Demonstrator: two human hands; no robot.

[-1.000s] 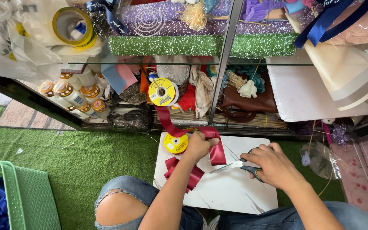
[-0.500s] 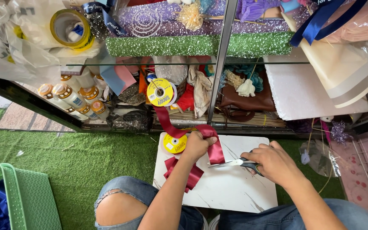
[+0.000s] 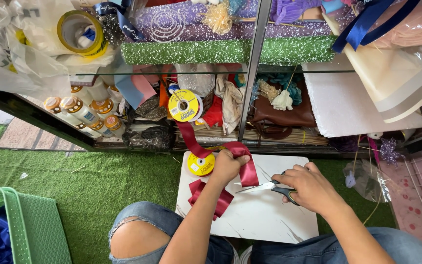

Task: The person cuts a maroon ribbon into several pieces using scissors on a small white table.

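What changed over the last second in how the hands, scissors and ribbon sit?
The right hand drew the scissors slightly back to the right, off the dark red ribbon, blades now pointing at it. The left hand kept pinching the ribbon loop; the yellow spool and white board stayed put.

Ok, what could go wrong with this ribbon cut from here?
1. The scissors in the right hand point toward the left hand, which pinches the dark red ribbon; its fingers could be nicked.
2. The ribbon hangs loosely folded, so the cut may run crooked.
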